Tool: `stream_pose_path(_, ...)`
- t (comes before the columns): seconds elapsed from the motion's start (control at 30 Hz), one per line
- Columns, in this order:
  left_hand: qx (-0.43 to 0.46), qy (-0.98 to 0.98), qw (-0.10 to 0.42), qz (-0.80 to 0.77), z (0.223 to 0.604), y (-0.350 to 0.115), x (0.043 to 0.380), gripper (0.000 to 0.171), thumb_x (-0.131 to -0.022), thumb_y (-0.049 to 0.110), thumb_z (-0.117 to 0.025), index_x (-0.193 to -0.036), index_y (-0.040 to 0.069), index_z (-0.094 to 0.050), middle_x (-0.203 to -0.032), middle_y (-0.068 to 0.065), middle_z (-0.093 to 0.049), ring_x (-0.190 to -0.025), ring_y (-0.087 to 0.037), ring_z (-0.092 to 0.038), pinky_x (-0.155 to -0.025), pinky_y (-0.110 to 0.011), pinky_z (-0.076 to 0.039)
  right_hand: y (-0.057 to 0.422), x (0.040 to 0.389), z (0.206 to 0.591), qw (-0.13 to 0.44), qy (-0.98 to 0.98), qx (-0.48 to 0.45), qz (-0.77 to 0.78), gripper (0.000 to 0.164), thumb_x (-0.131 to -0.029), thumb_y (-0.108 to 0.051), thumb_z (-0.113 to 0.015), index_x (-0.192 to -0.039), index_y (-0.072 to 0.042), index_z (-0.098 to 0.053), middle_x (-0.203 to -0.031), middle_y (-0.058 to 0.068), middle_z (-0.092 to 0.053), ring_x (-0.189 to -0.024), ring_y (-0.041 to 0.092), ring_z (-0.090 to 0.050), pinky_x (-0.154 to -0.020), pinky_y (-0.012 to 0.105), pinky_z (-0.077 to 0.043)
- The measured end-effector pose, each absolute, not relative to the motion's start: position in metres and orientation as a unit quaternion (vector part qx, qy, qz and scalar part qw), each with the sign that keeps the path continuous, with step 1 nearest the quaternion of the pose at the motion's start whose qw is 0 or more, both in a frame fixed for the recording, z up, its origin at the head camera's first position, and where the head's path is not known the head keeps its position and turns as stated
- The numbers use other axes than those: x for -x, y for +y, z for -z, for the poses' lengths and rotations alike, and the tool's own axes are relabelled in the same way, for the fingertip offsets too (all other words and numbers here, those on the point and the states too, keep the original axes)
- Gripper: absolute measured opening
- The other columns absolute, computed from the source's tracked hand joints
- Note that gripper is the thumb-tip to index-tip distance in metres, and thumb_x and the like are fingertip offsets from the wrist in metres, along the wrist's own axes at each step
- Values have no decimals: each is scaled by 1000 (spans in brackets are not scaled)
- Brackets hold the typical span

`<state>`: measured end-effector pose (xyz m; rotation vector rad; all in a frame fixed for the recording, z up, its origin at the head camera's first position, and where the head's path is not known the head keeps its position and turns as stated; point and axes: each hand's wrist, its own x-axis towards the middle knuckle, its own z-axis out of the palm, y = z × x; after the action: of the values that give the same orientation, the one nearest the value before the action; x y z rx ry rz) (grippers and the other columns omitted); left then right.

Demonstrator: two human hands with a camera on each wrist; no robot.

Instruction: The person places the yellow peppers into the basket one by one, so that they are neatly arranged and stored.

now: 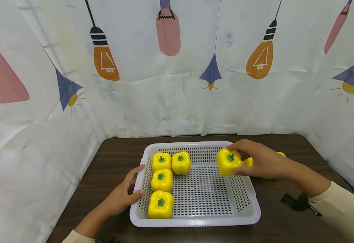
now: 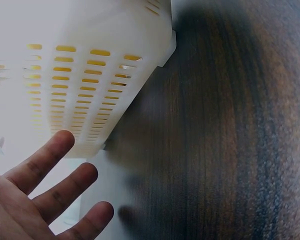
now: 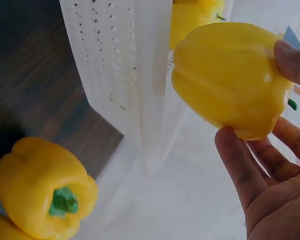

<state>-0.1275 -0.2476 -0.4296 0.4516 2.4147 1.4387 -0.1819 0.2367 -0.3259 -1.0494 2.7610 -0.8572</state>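
My right hand (image 1: 257, 160) grips a yellow bell pepper (image 1: 229, 162) with a green stem, above the right rim of a white perforated plastic basket (image 1: 195, 222). In the right wrist view thumb and fingertips press on the sides of that bell pepper (image 3: 230, 80). Inside the basket several yellow bell peppers (image 1: 161, 180) line the left wall, one more standing beside the farthest. My left hand (image 1: 122, 195) rests at the basket's left rim, fingers spread; the left wrist view shows its loosely straight fingers (image 2: 65, 190) beside the slotted wall.
Right of the basket, yellow bell peppers (image 3: 45, 190) lie on the dark wooden table (image 1: 119, 152), partly hidden by my right hand in the head view. A white curtain (image 1: 177, 108) printed with lamps hangs behind and around the table.
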Motion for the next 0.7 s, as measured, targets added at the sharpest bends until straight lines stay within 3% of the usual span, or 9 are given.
stream_pose_path(0.47,-159,837,146,-503,429,-248,128,82,-99,24,-63,-162,26,-11,-144,-30,-49,-104,-26,-68,-71,-33,-62,213,177,327,60,890,355,279,74,-81,-43,-87,-142,-17,-54,-136,-6,-55,-112,13,-57,-91,30,-57)
stream_pose_path(0.7,-159,840,145,-499,431,-248,128,81,-100,23,-62,-162,26,-10,-142,-30,-51,-101,-24,-69,-71,-33,-62,200,182,322,45,885,380,265,71,-82,-41,-87,-141,-16,-56,-135,-5,-56,-110,13,-57,-88,31,-58)
